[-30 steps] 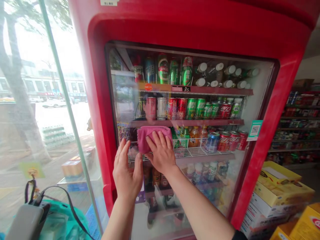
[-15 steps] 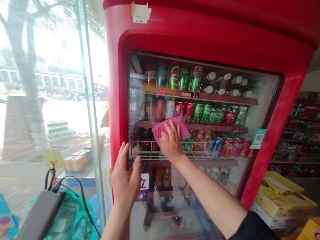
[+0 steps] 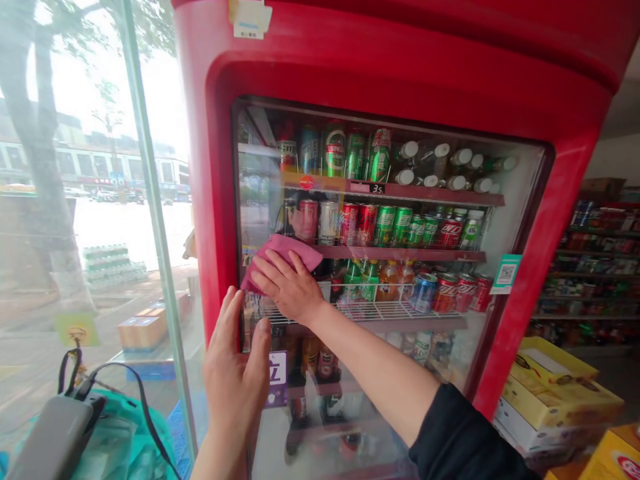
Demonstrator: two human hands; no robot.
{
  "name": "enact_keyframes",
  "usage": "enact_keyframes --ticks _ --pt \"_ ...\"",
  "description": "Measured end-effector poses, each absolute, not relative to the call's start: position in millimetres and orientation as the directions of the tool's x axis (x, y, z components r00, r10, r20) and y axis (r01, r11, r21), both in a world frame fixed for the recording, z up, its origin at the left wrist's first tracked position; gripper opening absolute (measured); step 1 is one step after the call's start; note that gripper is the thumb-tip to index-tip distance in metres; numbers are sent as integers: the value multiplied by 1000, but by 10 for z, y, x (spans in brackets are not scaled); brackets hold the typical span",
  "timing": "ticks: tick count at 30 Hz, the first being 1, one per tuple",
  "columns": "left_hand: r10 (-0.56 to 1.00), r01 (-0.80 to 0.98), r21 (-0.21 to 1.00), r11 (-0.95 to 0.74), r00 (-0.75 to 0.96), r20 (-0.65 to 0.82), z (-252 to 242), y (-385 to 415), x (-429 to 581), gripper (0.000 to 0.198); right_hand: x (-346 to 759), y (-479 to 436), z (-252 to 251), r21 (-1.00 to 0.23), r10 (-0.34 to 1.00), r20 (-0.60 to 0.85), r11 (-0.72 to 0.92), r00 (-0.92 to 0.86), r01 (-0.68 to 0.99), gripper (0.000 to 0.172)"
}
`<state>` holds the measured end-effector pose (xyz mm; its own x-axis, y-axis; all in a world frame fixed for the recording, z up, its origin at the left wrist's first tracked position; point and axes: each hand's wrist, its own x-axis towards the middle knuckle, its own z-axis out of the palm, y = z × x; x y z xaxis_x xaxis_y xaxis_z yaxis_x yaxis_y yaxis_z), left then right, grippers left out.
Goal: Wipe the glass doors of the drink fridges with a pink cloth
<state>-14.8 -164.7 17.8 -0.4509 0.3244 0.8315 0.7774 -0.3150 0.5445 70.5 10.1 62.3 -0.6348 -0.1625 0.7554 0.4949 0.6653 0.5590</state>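
My right hand (image 3: 295, 287) presses a pink cloth (image 3: 280, 245) against the glass door (image 3: 375, 457) of a red drinks fridge (image 3: 390, 73). Its fingers lie over the cloth, near the door's left edge at the height of the second and third shelves. My left hand (image 3: 235, 367) is raised with fingers stretched and thumb apart, by the left side of the door frame. Nothing is in it; whether it touches the frame I cannot tell. Behind the glass stand rows of cans (image 3: 385, 225) and bottles (image 3: 389, 280).
Left of the fridge is a glass pane (image 3: 155, 220) with a street beyond. A grey power bank (image 3: 57, 437) with a black cable rests over a teal bag (image 3: 145, 433) at lower left. Yellow boxes (image 3: 565, 393) are stacked at right, before stocked shelves (image 3: 600, 267).
My right hand has slid the pink cloth leftward across the glass, towards the door's left edge. The view has shifted slightly; my left hand stays raised by the frame.
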Motion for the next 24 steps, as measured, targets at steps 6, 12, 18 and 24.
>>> enact_keyframes --ticks 6,12,18,24 --pt "364 751 545 -372 -422 830 110 -1461 -6 62 1782 307 569 318 -139 942 654 -305 687 46" --pt "373 733 538 -417 -402 836 119 -1440 61 60 2175 112 578 -53 94 996 458 11 887 57" --pt "350 753 533 -385 -415 840 142 -1651 -135 59 1732 50 541 -149 162 984 534 73 832 57" --pt "339 750 559 -355 -454 824 162 -1787 -224 62 1201 120 662 18 29 998 750 -61 662 49"
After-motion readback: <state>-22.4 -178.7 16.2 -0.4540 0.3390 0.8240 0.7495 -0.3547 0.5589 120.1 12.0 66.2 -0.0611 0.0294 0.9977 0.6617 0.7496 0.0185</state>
